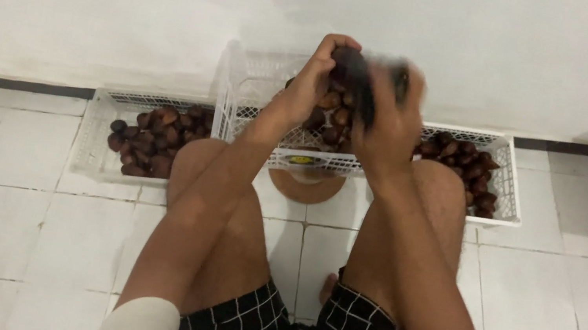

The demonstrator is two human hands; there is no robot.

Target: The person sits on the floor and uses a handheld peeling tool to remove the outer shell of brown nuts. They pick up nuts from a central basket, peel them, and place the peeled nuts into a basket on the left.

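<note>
white tiled floor (21,223), person seated, knees up. three white plastic crates along the wall: middle crate (242,93) tall and heaped with brown scaly fruit, left crate (94,147) about half filled, right crate (507,185) holding a fair pile. sorting looks well underway but far from done, the middle heap is still big. left hand (309,84) closed around one dark fruit (347,61), held above the middle crate. right hand (389,117) motion-blurred against it; grip cannot be told.
</note>
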